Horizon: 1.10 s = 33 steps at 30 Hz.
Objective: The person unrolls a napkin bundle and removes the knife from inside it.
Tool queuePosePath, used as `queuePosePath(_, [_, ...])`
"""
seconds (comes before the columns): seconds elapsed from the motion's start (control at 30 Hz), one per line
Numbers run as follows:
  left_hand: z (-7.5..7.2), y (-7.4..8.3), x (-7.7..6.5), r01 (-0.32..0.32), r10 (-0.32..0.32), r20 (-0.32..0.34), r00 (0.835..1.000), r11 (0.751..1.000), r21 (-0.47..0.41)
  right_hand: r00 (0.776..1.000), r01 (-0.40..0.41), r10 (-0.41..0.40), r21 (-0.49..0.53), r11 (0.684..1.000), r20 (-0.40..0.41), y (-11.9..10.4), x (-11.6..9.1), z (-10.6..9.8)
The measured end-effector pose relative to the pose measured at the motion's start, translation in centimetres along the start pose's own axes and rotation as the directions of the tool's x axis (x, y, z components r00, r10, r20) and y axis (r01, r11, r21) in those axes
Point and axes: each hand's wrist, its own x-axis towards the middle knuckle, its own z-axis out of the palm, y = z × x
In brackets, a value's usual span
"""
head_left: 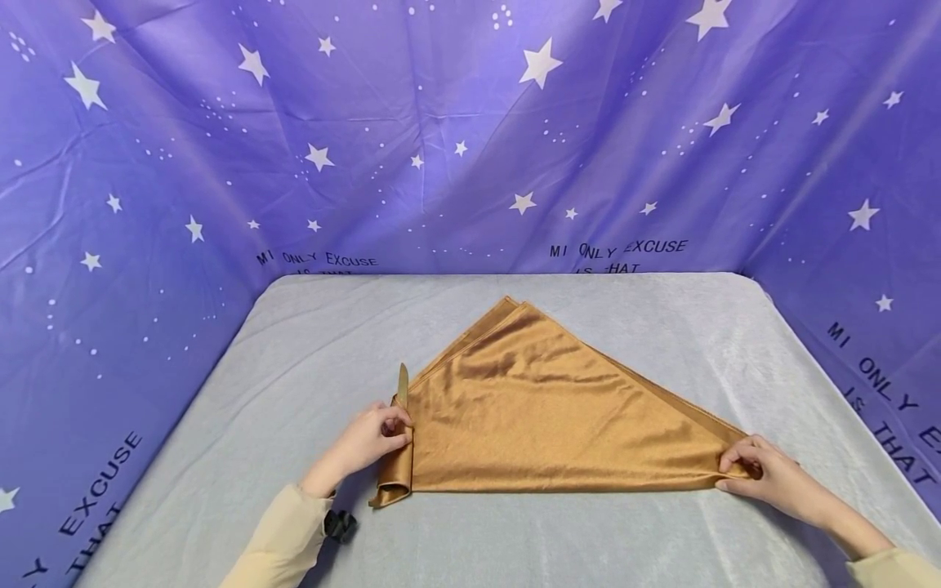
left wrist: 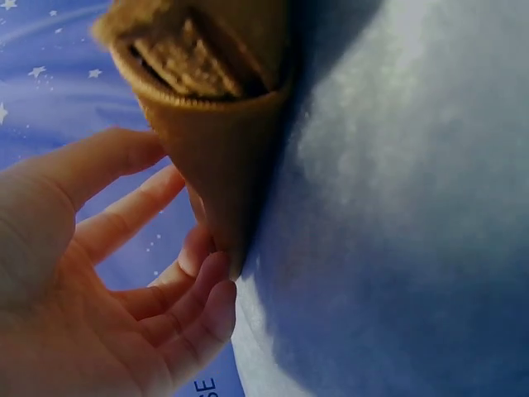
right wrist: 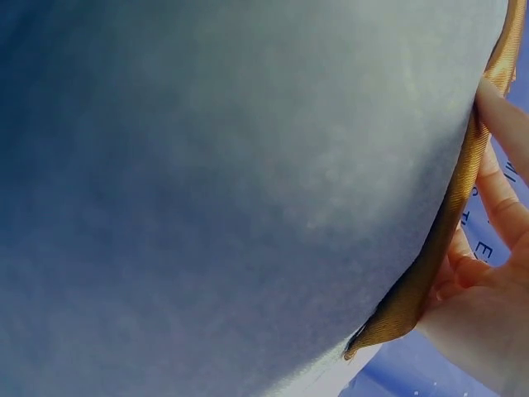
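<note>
the cloth [head_left: 544,408] is lying folded on the table [head_left: 573,539], spreading between the left hand [head_left: 370,438], which is grasping the cloth's rolled end, and the right hand [head_left: 773,482], which is pinching the opposite corner.

Light falls bright and even on the golden-brown cloth [head_left: 544,408], raising a satin sheen on its creases; pale glare streaks the starred curtain [head_left: 470,122] behind it; a soft shadow lies on the table [head_left: 588,535] to the cloth's left, under the left hand [head_left: 371,437]; the head view looks crisp; both wrist views are dimmer, bluish, the table blurred beside the cloth, the left one showing dark shadow against its edge and paler glare farther out.
</note>
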Motion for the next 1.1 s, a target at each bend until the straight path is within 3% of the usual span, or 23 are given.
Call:
queuePosePath(0.17, [0.3,0.2,-0.3,-0.037,0.037,0.020,0.999,0.999,0.007,1.000,0.001,-0.001,0.005,1.000,-0.003,0.0,0.0,0.0])
queuePosePath(0.27, [0.2,0.4,-0.6,-0.096,0.096,0.002,0.995,0.995,-0.001,1.000,-0.001,0.001,0.007,1.000,-0.003,0.0,0.0,0.0])
queuePosePath(0.37, [0.1,0.4,-0.7,-0.112,0.112,-0.006,0.994,0.994,-0.016,1.000,-0.012,0.012,0.003,1.000,-0.006,0.0,0.0,0.0])
queuePosePath(0.67, [0.5,-0.4,-0.5,-0.074,0.073,0.026,0.997,0.995,0.059,1.000,-0.004,0.004,-0.007,1.000,-0.005,0.1,-0.1,0.0])
queuePosePath(1.1, [0.7,-0.6,-0.1,0.046,-0.046,0.051,0.998,0.999,0.017,1.000,-0.018,0.018,-0.012,1.000,0.004,0.2,0.0,0.0])
